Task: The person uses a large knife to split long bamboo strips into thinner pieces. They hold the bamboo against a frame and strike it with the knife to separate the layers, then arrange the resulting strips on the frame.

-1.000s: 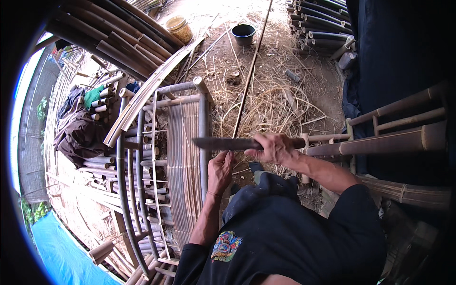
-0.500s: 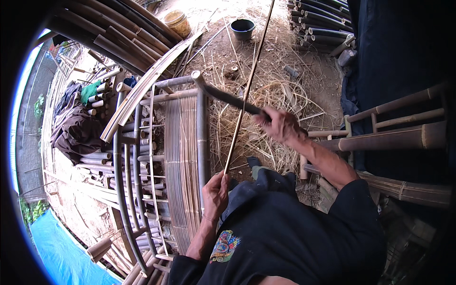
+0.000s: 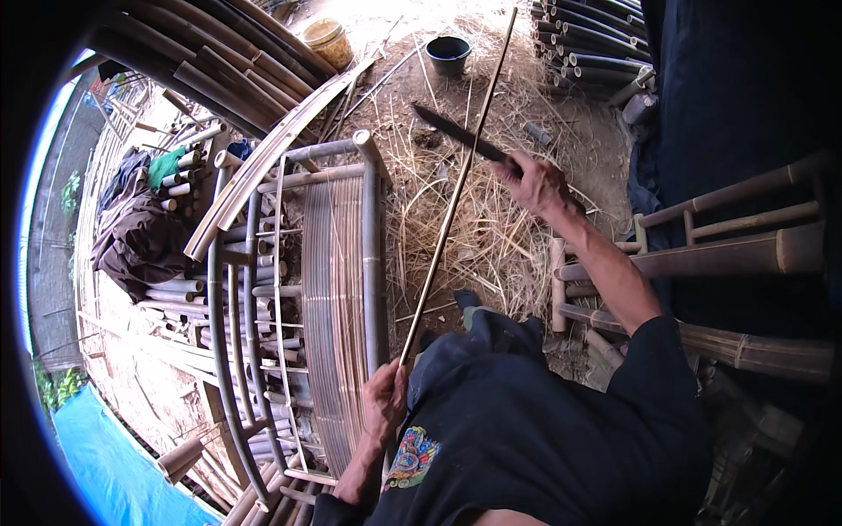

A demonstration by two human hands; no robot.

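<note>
My left hand (image 3: 384, 396) is closed round the lower end of a long, thin bamboo strip (image 3: 449, 219), close to my lap. The strip slants up and away to the far middle. In my right hand (image 3: 537, 186) is the handle of a knife with a long dark blade (image 3: 456, 130), its tip toward the far left. The blade crosses the strip a bit above its middle and appears to touch it. Just left of the strip stands a bamboo bench (image 3: 338, 289) with a slatted seat.
Straw-like shavings (image 3: 491, 237) cover the ground ahead. A black bucket (image 3: 448, 56) and a yellowish tub (image 3: 326, 42) stand farther off. Split bamboo lengths (image 3: 281, 145) lean across the bench's far end. Another bamboo frame (image 3: 728, 254) is at right, beside a dark cloth (image 3: 728, 105).
My left hand has drawn back toward me, pulling the strip along. My right hand has moved slightly away and right, and the knife now meets the strip farther up.
</note>
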